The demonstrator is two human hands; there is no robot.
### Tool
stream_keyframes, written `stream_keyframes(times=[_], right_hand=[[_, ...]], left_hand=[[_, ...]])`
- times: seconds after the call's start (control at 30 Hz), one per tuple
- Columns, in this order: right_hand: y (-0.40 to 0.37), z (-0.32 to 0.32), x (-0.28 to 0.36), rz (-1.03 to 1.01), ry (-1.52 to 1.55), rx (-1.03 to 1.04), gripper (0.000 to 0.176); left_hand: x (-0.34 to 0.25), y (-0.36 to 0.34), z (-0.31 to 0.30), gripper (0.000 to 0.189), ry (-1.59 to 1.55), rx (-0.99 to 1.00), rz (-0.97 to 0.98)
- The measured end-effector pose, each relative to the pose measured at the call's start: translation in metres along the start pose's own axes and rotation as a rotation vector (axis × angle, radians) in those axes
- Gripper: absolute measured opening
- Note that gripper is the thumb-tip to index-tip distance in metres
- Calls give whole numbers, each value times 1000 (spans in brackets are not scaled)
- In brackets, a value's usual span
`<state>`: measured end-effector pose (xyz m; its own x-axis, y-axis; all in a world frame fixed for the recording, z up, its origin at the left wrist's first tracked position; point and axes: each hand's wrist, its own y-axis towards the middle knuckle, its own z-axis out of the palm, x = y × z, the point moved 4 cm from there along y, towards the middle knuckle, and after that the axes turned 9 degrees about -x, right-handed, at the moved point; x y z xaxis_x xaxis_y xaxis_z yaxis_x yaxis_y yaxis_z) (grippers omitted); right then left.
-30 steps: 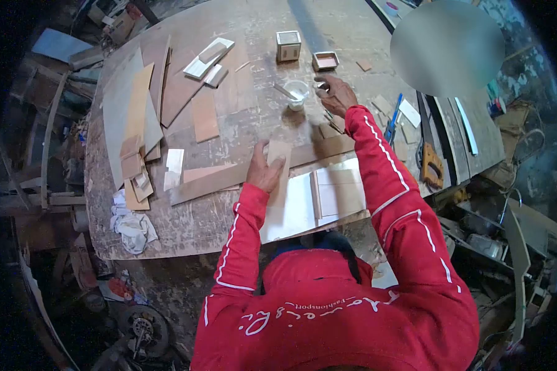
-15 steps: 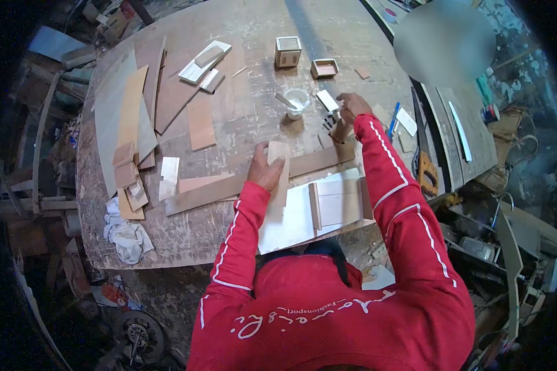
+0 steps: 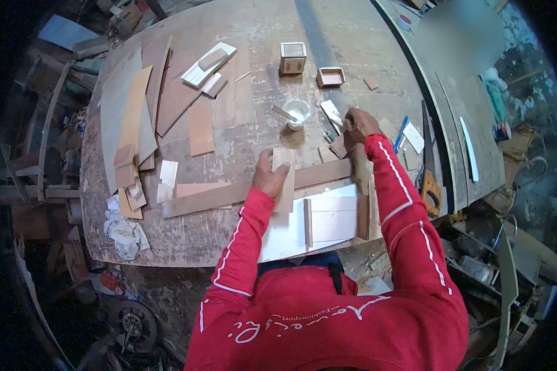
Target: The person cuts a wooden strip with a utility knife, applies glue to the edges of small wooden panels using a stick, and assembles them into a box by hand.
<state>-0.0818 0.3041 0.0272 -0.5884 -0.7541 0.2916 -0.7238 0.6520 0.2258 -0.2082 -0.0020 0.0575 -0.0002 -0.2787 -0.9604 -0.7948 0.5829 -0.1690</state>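
Observation:
My left hand is closed around the edge of a flat, light wooden strip, thumb on top. That strip crosses a long brown wooden board on the worktable. Farther right, my right hand has its fingers curled down among small pieces; what they pinch, if anything, is hidden. A small brown wood piece lies just below its fingers, and a white strip lies to their left. Near me, a panel with two raised brown edge strips rests on a white sheet.
A white tub with a flat stick stands beyond my hands. Behind it are a small wooden box and an open tray. A handsaw and blue pencil lie right; wood offcuts and a white rag lie left.
My right hand has come slightly nearer to me, its fingers lower among the small pieces. My left hand keeps its hold on the wooden strip. The whole view has shifted a little.

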Motion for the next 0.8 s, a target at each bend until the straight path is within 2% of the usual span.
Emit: stream_keyframes(times=[0.1,0.13,0.2,0.23,0.37,0.4,0.5,0.53,0.63,0.73,0.8], right_hand=[[10,-33,18,126,288,-8,21],[15,-39,24,162,375,23,23],[22,-49,42,102,540,-30,24],[25,-56,53,72,624,-57,24],[34,-68,95,-88,369,-46,15],[36,-65,101,-129,326,-100,14],[41,-59,114,-206,156,-44,16],[42,-55,119,-285,148,-104,15],[44,-54,133,-374,13,-90,11],[46,-52,143,-339,92,-50,8],[49,-45,148,-389,31,-48,7]], left_hand=[[33,11,9,51,-141,2,-15],[28,11,7,50,-72,-24,17],[18,10,6,49,66,-71,84],[25,11,9,49,9,-68,62],[41,16,12,48,-105,-61,26],[41,16,12,47,-107,-57,29],[47,16,11,48,-164,-35,-33],[51,17,10,48,-158,-47,-34],[53,16,7,47,-178,-68,-36],[46,11,5,47,-255,-55,-51],[43,9,4,47,-296,-36,-75]])
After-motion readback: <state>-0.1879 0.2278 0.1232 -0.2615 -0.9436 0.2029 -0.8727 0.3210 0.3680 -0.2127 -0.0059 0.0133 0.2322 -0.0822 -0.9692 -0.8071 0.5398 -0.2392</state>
